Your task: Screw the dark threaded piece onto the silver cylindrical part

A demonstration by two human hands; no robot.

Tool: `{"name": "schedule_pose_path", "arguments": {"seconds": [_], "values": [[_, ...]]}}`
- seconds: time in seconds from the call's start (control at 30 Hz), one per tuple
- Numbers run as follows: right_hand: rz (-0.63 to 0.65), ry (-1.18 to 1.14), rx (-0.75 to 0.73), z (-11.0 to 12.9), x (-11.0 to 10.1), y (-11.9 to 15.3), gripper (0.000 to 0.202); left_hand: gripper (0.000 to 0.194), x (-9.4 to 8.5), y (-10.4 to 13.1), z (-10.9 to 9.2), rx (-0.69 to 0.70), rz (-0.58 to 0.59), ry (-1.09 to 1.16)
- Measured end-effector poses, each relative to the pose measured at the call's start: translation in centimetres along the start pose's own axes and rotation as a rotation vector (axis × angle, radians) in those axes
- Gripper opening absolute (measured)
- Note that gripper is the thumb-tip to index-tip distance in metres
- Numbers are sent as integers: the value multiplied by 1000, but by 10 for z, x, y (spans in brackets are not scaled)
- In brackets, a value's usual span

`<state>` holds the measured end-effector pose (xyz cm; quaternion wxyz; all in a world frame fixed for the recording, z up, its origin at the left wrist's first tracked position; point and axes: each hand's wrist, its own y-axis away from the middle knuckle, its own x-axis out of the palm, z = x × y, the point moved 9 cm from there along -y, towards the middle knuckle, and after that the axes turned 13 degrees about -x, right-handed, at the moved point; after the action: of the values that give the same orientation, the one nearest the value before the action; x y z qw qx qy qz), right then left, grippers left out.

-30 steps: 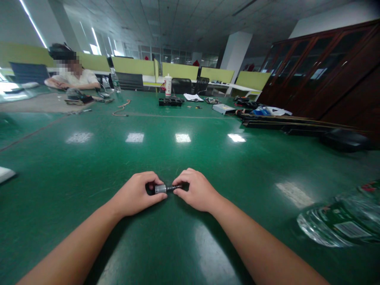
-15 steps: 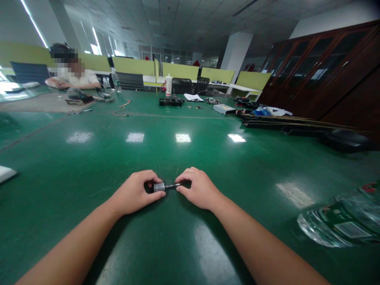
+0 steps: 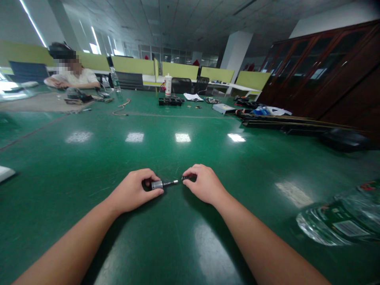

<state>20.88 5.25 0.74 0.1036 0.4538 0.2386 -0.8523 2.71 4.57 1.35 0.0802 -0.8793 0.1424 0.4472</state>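
Note:
Between its thumb and fingers, my left hand [image 3: 139, 190] grips a silver cylinder with a thin shaft [image 3: 157, 185], which looks like a small motor. The dark shaft points right and ends in a bright silver tip; the cylinder's left end is hidden in the hand. Just beyond that tip, my right hand [image 3: 202, 184] pinches a small dark part [image 3: 184, 178], mostly covered by the fingers and too small to name. A short gap separates this part from the shaft tip. Both hands are low over the green table [image 3: 166, 154].
A large clear bottle with a green label [image 3: 341, 221] lies to the right. At the back stand a white cup [image 3: 168, 85], a black device [image 3: 171, 101] and a grey metal box [image 3: 223, 109]. A person [image 3: 74, 75] sits far left, and a white object [image 3: 5, 173] is at the left edge.
My right hand has moved right and slightly away from me with the small dark part, so the shaft's silver tip now shows. My left hand has shifted slightly left with the cylinder.

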Motion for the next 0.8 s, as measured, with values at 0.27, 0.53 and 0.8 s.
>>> {"name": "schedule_pose_path", "arguments": {"seconds": [0.27, 0.53, 0.8], "values": [[19, -30, -58, 10, 6, 0, 11, 24, 0, 1, -1, 14, 2, 11], [42, -203, -227, 38, 18, -1, 20, 23, 6, 3, -8, 69, 26, 30], [44, -230, -242, 42, 20, 0, 16, 23, 7, 4, -11, 68, 56, 69]]}}
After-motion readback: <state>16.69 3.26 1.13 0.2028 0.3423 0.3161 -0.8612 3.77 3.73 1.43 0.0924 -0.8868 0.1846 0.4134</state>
